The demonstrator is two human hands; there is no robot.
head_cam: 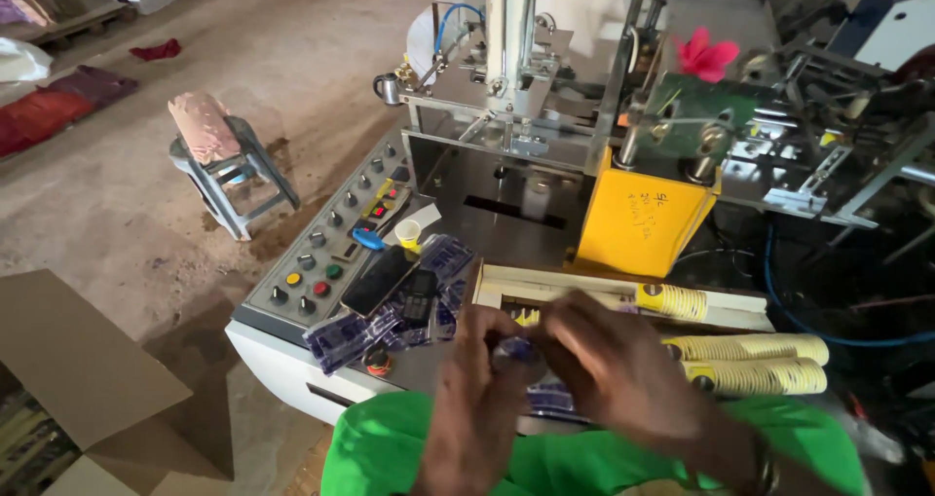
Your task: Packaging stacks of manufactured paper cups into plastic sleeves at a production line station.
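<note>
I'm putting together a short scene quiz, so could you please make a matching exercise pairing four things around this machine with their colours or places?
Things:
1. stool
2. flower
3. paper cup stacks
4. phones

Descriptions:
A. pink, up on the machine
B. lying on their sides to the right of the hands
C. on the bare floor, left of the machine
D. dark, lying beside the control panel's buttons

Pairs: 1-C, 2-A, 3-B, 4-D

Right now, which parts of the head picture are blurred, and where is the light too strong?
Head view: the left hand and right hand are motion-blurred, as is the blue plastic wrapper between them; the control panel is fairly sharp; the white material behind the machine is washed out; the edges bend slightly from the wide lens.
</note>
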